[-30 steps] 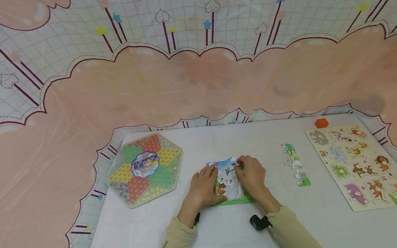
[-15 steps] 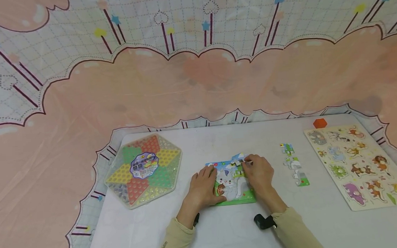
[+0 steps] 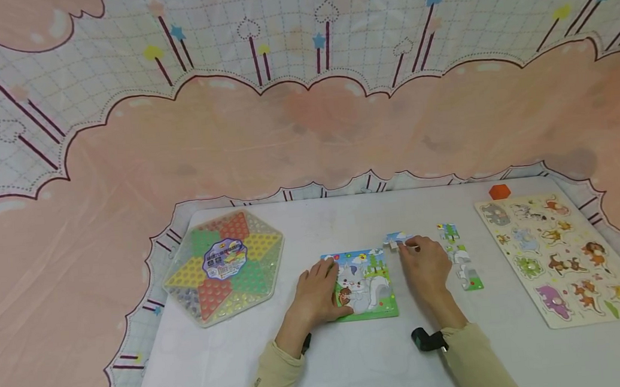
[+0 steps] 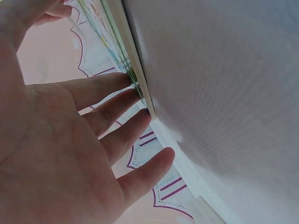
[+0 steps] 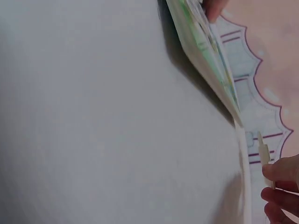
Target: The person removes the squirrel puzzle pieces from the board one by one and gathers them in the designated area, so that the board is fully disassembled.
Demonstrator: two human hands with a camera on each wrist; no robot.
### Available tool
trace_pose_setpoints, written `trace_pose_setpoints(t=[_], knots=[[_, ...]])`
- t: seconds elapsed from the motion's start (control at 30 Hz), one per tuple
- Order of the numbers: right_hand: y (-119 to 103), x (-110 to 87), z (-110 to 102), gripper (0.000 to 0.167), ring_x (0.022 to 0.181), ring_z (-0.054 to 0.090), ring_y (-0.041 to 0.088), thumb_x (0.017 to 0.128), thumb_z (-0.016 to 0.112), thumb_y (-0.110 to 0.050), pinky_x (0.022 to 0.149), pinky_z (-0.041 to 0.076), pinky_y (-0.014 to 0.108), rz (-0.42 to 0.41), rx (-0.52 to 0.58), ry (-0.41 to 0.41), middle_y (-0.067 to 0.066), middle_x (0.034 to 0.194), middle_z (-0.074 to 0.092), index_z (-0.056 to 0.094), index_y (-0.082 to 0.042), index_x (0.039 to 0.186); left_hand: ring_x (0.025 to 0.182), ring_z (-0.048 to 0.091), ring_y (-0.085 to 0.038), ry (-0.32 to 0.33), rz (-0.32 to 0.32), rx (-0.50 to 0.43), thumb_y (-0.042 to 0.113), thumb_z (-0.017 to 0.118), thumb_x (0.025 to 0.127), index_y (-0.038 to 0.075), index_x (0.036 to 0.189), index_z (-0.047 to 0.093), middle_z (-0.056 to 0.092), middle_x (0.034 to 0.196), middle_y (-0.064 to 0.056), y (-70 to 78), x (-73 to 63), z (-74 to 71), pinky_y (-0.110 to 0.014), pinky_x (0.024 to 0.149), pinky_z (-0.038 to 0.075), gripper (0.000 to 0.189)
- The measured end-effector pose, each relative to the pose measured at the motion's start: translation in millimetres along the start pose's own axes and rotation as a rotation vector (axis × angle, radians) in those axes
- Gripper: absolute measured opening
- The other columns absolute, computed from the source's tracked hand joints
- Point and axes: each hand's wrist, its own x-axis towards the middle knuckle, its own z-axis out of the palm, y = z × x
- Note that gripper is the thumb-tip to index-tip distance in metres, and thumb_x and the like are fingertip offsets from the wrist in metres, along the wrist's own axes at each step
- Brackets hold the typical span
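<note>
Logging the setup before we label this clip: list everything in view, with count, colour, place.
Rectangular squirrel picture board: 1, blue, grey and green, table centre, under left hand's fingers
Jigsaw section: 1, blue and white, in right hand; piece count unclear
Loose jigsaw pieces: about 3, green, grey and blue, column right of right hand
Hexagonal star-patterned board: 1, red, yellow and green, table left
Flat animal board: 1, beige with multicoloured animals, table right
Small hexagonal piece: 1, orange-red, behind animal board
Table: 1, white, beneath everything
Patterned cloth backdrop: peach and pale blue, behind table
Wrist devices: 2, black, at wrists
Sleeves: 2, tan, near edge
Hands: 2, bare, left and right
</note>
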Motion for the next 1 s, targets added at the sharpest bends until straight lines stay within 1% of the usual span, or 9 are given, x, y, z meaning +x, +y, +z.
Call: trace_pose_setpoints(t=[0.33,0.5,0.8,1.0], knots=[[20,10.7,-4,0.019,0.067,0.065,0.031,0.085,0.077,-0.022,0.045,0.045,0.042,-0.022,-0.019,0.065,0.016,0.075,0.07,0.074,-0.003,0.082,0.141,0.033,-0.032,0.001,0.0,-0.005,0.055,0.078,0.077,0.002,0.148,0.042,0.037,0.153,-0.013,-0.7,-1.2,1.1,-0.053,0.109,0.033,0.095],[25,15.7,-5,0.018,0.066,0.065,0.031,0.085,0.076,-0.02,0.044,0.043,0.039,0.001,-0.018,0.062,0.017,0.075,0.07,0.074,-0.002,0.083,0.142,0.033,-0.032,-0.005,-0.002,-0.009,0.055,0.078,0.077,0.002,0.148,0.042,0.037,0.153,-0.013,-0.4,-1.2,1.0,-0.054,0.109,0.033,0.096],[33,21.9,-7,0.018,0.073,0.067,0.033,0.085,0.075,-0.021,0.052,0.045,0.046,0.07,-0.007,0.033,0.017,0.082,0.072,0.073,-0.004,0.088,0.142,0.033,-0.031,0.0,-0.004,-0.004,0.055,0.078,0.077,0.002,0.148,0.042,0.038,0.153,-0.012,-0.2,-1.7,1.1,-0.053,0.109,0.033,0.096],[35,23.7,-7,0.017,0.074,0.067,0.036,0.085,0.074,-0.021,0.055,0.045,0.049,0.107,0.0,0.029,0.016,0.084,0.073,0.073,-0.004,0.089,0.141,0.033,-0.031,0.0,-0.003,-0.002,0.055,0.079,0.077,0.002,0.148,0.043,0.038,0.153,-0.012,0.5,-2.2,0.0,-0.053,0.109,0.033,0.095]])
